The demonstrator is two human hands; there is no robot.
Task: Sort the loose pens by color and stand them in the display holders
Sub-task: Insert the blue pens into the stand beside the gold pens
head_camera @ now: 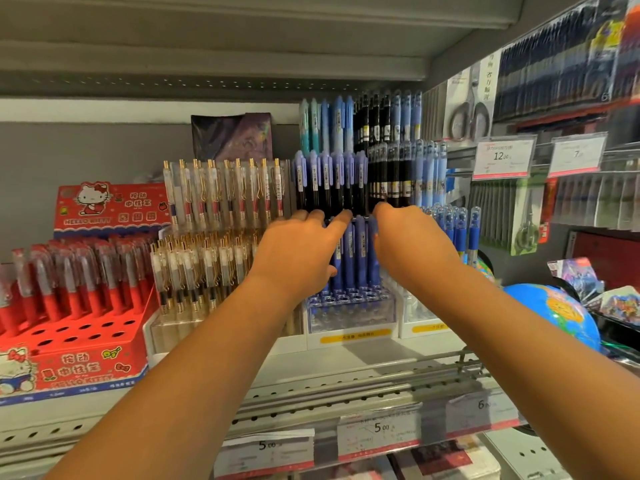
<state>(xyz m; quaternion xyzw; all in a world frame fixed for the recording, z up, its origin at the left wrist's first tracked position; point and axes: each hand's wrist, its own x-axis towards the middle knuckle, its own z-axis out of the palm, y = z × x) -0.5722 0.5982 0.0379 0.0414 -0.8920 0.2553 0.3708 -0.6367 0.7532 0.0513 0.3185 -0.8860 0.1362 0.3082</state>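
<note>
Our left hand (298,251): fingers straight, tips touching the lavender-capped pens (329,181) on the middle tier. Right hand (412,244): fingertips hidden, so we cannot tell its grip. Blue pens (356,251) stand between both hands in the clear holder (349,317).

Both bare arms reach forward, hands close together. The left hand (301,251) stretches its fingers out, back upward; the right hand (408,240) hides its fingertips.
</note>
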